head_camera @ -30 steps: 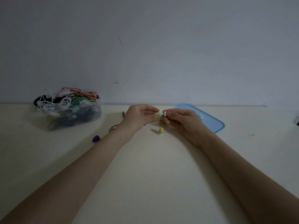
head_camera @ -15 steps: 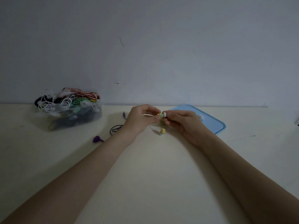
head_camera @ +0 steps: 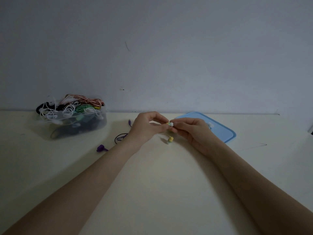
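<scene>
Two hands are raised together over the far middle of the pale table [head_camera: 152, 192], and the rest is arranged around them. A clear box [head_camera: 94, 128] heaped with tangled earphone cables is kept at the far left, well apart from the hands, probably as the stock to be worked through. Its blue lid [head_camera: 223, 131] is laid flat at the far right, just behind the right hand [head_camera: 193, 131], so the box is left open. That hand and the left hand [head_camera: 145, 129] are both curled into a pinch, fingertips meeting, so that small parts can be steadied from both sides.

A purple cable [head_camera: 121, 137] is looped just beside the left wrist, and a purple earbud [head_camera: 101, 148] lies nearer, further left. A second earbud [head_camera: 170, 140], yellow and green, lies on the table directly below the fingertips.

The held earbud [head_camera: 167, 123] is gripped by the left thumb and fingers. The white ear tip [head_camera: 171, 124] is pinched by the right fingertips and touches the earbud's end. Whether it is being fitted or removed cannot be told.
</scene>
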Demonstrator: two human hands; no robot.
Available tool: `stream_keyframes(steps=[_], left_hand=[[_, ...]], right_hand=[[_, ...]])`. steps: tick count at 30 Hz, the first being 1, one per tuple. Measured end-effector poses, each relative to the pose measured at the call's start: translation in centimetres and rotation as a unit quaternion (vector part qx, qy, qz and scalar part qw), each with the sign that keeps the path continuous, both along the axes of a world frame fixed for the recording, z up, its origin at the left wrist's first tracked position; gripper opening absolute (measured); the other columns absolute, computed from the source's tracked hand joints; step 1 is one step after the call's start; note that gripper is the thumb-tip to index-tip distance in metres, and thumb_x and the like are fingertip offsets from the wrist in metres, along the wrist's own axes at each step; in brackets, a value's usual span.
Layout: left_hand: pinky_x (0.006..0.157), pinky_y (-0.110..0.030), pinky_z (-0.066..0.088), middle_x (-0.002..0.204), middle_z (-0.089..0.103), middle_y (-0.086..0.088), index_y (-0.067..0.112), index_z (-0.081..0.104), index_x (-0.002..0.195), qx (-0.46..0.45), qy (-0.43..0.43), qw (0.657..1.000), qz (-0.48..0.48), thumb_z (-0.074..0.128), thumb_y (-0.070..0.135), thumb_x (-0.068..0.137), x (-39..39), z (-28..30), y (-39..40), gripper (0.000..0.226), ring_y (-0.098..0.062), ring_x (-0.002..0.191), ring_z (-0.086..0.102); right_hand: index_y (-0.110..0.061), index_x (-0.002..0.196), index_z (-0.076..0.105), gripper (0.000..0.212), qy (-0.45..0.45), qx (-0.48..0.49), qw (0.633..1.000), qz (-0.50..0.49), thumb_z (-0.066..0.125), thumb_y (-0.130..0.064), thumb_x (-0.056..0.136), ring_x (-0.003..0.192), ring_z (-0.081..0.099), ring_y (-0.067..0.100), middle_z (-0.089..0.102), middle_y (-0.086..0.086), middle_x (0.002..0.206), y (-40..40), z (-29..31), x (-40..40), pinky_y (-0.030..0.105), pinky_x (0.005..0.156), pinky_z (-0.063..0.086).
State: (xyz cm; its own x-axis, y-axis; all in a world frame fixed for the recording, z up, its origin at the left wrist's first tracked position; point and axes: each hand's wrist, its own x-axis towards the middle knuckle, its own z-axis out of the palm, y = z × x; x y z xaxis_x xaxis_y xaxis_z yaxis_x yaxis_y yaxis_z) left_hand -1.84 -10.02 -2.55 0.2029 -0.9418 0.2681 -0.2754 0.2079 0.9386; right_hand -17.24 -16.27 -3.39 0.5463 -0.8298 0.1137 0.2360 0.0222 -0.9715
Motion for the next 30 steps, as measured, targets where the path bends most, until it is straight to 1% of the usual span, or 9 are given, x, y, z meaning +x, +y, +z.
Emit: stream_keyframes(steps=[2,5,8,12,16,18,23,27,30], left_hand=[[0.064,-0.01,0.046,0.078,0.068,0.002,0.015,0.066,0.075,0.002,-0.021,1.0,-0.004,0.075,0.006,0.074,0.0,0.1,0.1,0.013,-0.005,0.071,0.065],[0.066,-0.012,0.048,0.074,0.069,0.0,0.015,0.065,0.072,-0.012,-0.027,0.999,-0.015,0.075,0.003,0.074,0.0,0.3,0.2,0.015,-0.003,0.066,0.066],[0.054,-0.004,0.039,0.074,0.067,-0.003,0.007,0.065,0.076,-0.019,-0.001,1.0,-0.025,0.07,-0.003,0.076,-0.2,0.6,0.5,0.012,0.004,0.053,0.06],[0.066,-0.009,0.047,0.079,0.069,-0.004,0.008,0.067,0.078,-0.023,0.03,0.999,-0.03,0.071,-0.004,0.075,0.0,0.4,0.4,0.013,-0.003,0.069,0.067],[0.065,-0.007,0.045,0.079,0.069,-0.001,0.006,0.068,0.083,-0.017,0.075,0.997,-0.024,0.071,-0.003,0.076,-0.2,0.1,0.3,0.011,-0.001,0.071,0.066],[0.065,-0.008,0.046,0.077,0.07,0.002,0.008,0.068,0.083,-0.009,0.109,0.994,-0.019,0.071,0.0,0.077,-0.3,-0.1,0.2,0.01,-0.001,0.071,0.066],[0.081,-0.018,0.054,0.081,0.068,-0.008,0.008,0.066,0.081,0.016,0.192,0.981,-0.027,0.067,-0.001,0.079,-0.7,-0.5,0.0,0.01,-0.012,0.075,0.066],[0.081,-0.018,0.053,0.085,0.066,-0.011,0.007,0.065,0.082,0.018,0.203,0.979,-0.025,0.064,-0.003,0.081,-0.5,-0.3,0.0,0.01,-0.018,0.084,0.064],[0.081,-0.018,0.053,0.087,0.066,-0.01,0.008,0.065,0.083,0.021,0.208,0.978,-0.024,0.064,-0.003,0.081,-0.3,0.0,0.1,0.011,-0.017,0.085,0.064]], right_hand=[[0.001,0.086,0.071,0.015,0.023,-0.025,0.999,-0.01,0.057,0.006,0.085,0.082,0.068,0.016,0.072,0.014,0.087,0.1,0.0,0.0,0.018,0.077,0.053],[-0.001,0.084,0.072,0.016,0.027,-0.027,0.999,-0.014,0.057,0.005,0.084,0.083,0.068,0.017,0.072,0.013,0.087,0.1,0.1,0.0,0.019,0.078,0.053],[0.001,0.085,0.071,0.017,0.013,-0.003,1.0,0.001,0.054,0.005,0.086,0.084,0.069,0.015,0.073,0.011,0.088,0.1,0.3,-0.1,0.017,0.077,0.054],[0.004,0.081,0.07,0.019,-0.002,0.038,0.999,0.012,0.052,0.008,0.087,0.079,0.07,0.011,0.073,0.009,0.083,0.4,0.8,-0.2,0.013,0.071,0.053],[0.002,0.076,0.072,0.025,-0.012,0.064,0.998,0.015,0.051,0.007,0.088,0.077,0.07,0.01,0.073,0.009,0.082,0.4,1.1,-0.2,0.011,0.067,0.053],[0.003,0.079,0.07,0.023,-0.015,0.071,0.997,0.015,0.05,0.007,0.089,0.076,0.07,0.009,0.073,0.009,0.081,0.5,1.2,-0.1,0.011,0.067,0.053],[0.005,0.087,0.067,0.017,-0.017,0.068,0.997,0.015,0.051,0.004,0.089,0.079,0.07,0.011,0.073,0.009,0.081,0.5,1.3,-0.1,0.012,0.069,0.053],[0.004,0.09,0.067,0.014,-0.033,0.064,0.997,0.001,0.053,0.005,0.088,0.075,0.07,0.014,0.071,0.011,0.081,0.4,1.5,0.0,0.015,0.069,0.054],[0.006,0.09,0.065,0.013,-0.037,0.059,0.998,-0.001,0.052,0.006,0.088,0.074,0.07,0.013,0.072,0.01,0.078,0.4,1.6,0.1,0.015,0.069,0.054]])
